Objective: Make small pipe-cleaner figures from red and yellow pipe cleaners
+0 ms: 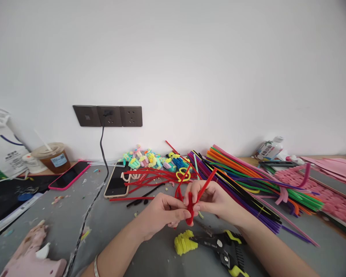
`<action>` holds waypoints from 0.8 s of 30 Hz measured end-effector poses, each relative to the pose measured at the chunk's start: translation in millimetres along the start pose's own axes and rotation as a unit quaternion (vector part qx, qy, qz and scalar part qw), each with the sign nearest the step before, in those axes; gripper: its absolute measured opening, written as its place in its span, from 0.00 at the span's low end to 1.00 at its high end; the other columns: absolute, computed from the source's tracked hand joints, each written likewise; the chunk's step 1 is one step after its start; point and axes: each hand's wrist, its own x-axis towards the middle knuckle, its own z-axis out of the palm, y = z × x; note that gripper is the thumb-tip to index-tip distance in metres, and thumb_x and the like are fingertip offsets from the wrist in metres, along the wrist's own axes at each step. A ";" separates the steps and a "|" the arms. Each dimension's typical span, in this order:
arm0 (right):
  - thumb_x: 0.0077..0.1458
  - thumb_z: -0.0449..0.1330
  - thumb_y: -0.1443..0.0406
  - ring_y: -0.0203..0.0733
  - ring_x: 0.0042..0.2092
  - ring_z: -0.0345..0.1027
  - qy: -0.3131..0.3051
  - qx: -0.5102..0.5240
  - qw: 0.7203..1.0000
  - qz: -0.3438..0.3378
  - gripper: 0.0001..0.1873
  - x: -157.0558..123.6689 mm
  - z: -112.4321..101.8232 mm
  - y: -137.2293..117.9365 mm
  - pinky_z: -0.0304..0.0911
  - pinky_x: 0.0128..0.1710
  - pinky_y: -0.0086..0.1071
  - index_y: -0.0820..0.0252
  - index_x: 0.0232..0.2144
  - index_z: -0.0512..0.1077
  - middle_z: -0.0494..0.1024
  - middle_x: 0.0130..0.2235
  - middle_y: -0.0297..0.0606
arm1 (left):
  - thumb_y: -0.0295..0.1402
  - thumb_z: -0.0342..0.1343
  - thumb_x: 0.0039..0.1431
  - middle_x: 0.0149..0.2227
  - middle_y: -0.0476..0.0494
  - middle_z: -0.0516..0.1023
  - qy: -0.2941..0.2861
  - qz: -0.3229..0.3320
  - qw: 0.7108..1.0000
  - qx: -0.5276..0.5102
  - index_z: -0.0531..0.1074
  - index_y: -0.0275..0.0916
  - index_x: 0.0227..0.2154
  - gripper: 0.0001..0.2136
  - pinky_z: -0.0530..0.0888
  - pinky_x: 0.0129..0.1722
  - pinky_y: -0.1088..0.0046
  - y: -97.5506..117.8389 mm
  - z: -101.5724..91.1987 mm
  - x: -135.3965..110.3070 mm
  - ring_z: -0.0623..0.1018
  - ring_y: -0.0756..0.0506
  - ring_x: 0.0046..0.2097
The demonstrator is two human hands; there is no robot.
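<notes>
Both my hands meet over the grey table [123, 238] and pinch the same red pipe cleaner [191, 200]. My left hand [161, 213] grips its lower twisted part between thumb and fingers. My right hand [216, 200] holds it from the other side, and the free ends stick up to the right and left. Just below my hands lie a yellow pipe-cleaner coil [184, 242] and black-and-yellow pliers [222, 248].
Loose red pipe cleaners [150, 179] and small pastel pieces [145, 158] lie ahead. A big multicoloured bundle [248, 173] spreads to the right. Two phones [70, 175] [117, 180], a cable, an iced drink cup [53, 157] and a pink glue gun [31, 254] sit left.
</notes>
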 end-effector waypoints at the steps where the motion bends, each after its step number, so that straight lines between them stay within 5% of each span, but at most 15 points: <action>1: 0.51 0.69 0.67 0.34 0.29 0.71 0.004 0.008 1.000 0.005 0.09 0.3 0.4 0.1 0.68 0.30 0.28 0.61 0.28 0.71 0.78 0.32 0.35 | 0.42 0.66 0.51 0.22 0.46 0.74 0.001 -0.001 1.000 0.002 0.83 0.34 0.30 0.14 0.53 0.24 0.73 -0.3 -0.2 -0.1 0.57 0.55 0.22; 7: 0.53 0.69 0.68 0.33 0.27 0.74 0.040 0.027 0.999 0.017 0.12 0.4 -1.3 2.4 0.69 0.29 0.27 0.59 0.31 0.67 0.81 0.31 0.36 | 0.45 0.66 0.51 0.27 0.43 0.77 0.017 -0.016 1.000 0.015 0.81 0.34 0.25 0.16 0.54 0.24 0.73 -0.1 0.0 -0.4 0.59 0.55 0.23; 13: 0.51 0.70 0.67 0.37 0.28 0.76 0.091 -0.048 0.995 -0.019 0.09 -0.8 -7.2 8.5 0.71 0.30 0.29 0.60 0.34 0.74 0.81 0.32 0.36 | 0.46 0.65 0.51 0.25 0.47 0.73 0.033 -0.021 0.999 -0.006 0.81 0.33 0.29 0.17 0.54 0.24 0.73 4.9 1.3 -0.3 0.58 0.56 0.22; 24: 0.47 0.72 0.61 0.40 0.32 0.77 0.188 -0.130 0.971 -0.063 0.08 4.1 -10.4 12.0 0.73 0.32 0.30 0.57 0.27 0.79 0.81 0.30 0.37 | 0.42 0.71 0.44 0.25 0.47 0.78 0.160 0.034 0.986 -0.025 0.76 0.34 0.31 0.17 0.59 0.23 0.78 4.2 -1.7 6.6 0.63 0.56 0.21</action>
